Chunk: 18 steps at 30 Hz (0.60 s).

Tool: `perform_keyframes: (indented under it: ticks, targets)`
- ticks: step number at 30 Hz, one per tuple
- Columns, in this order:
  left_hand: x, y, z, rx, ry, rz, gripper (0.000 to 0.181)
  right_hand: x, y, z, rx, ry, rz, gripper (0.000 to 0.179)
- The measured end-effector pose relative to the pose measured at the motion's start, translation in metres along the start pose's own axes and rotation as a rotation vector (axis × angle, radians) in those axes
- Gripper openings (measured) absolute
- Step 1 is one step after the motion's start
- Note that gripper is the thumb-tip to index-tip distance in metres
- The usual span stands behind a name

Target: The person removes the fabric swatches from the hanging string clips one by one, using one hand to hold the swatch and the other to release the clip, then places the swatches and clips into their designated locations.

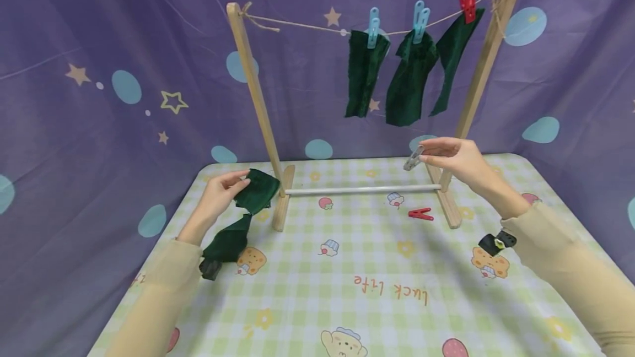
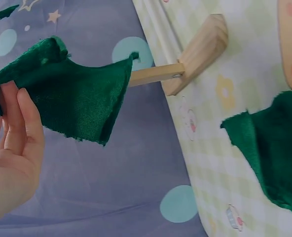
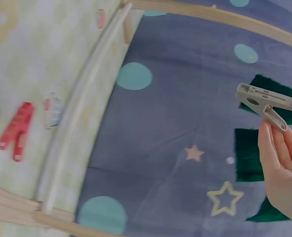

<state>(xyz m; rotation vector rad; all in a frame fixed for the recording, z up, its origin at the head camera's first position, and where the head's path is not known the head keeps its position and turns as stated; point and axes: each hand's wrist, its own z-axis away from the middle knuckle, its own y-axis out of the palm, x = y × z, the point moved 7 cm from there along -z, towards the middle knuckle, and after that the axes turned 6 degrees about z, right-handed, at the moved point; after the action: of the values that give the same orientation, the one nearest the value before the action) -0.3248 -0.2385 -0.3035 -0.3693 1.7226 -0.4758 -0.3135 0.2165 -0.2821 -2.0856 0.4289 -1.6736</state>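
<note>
My left hand [image 1: 221, 194] pinches a dark green cloth piece [image 1: 258, 190] by its edge, raised beside the rack's left post. Below it, another green cloth [image 1: 229, 240] lies on the table near the left wrist. Between thumb and fingers, my right hand [image 1: 458, 160] holds a grey clothespin [image 3: 267, 103] in front of the right post. Up on the string [image 1: 307, 27] hang three green cloths: one [image 1: 366, 73] under a blue clothespin [image 1: 373, 29], one [image 1: 409, 84] under blue pins [image 1: 420, 22], and a narrow one [image 1: 455, 59] under red pins [image 1: 468, 1].
A red clothespin [image 1: 420, 214] lies on the checkered tablecloth [image 1: 367, 258] near the rack's right foot [image 1: 448, 209]. The wooden left post [image 1: 258, 98] and a white crossbar [image 1: 362, 189] frame the space under the string. Behind stands a purple curtain [image 1: 163, 43].
</note>
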Motion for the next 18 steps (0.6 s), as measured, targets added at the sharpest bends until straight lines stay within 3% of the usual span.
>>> perform_keyframes:
  ticks: [9,18]
  targets:
    - [0.026,-0.001,0.0,0.002,-0.043,0.013,0.038,-0.041,0.015,0.01,0.091,0.004,-0.062,0.048]
    - [0.052,-0.003,-0.003,0.036,-0.153,0.078,0.044,-0.077,0.024,0.018,0.138,0.077,0.057,0.047]
